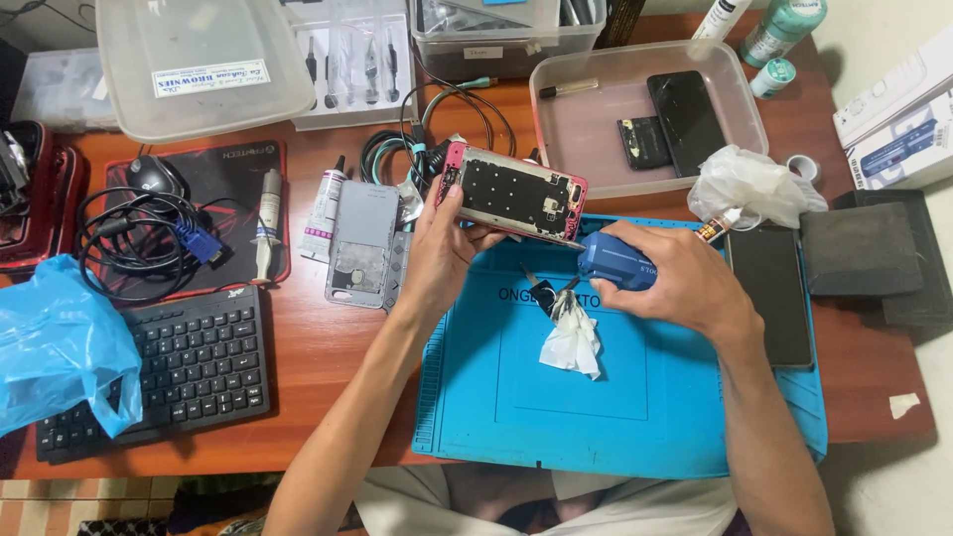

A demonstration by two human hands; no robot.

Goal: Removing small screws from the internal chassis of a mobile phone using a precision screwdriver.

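Black keyboard point(189, 362) at left on the wooden surface point(328, 347), blue plastic bag point(60, 342) overlapping its corner. Coiled black cable point(139, 233) and mouse point(151, 176) on a dark pad. Clear tray point(740, 89) at back holding a dark phone point(687, 119). White crumpled tissue point(573, 342) on the blue mat point(615, 417).

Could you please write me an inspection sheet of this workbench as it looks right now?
Surface: wooden desk with blue work mat.
Job's things: opened phone frame with pink edge; blue tool touching its lower edge.
Clutter: crumpled tissue, keyboard, blue plastic bag, clear tray, grey back cover.
Grippers: left hand holds the frame; right hand grips the tool.
Cables: coiled black cable.
Surroundings: white box.
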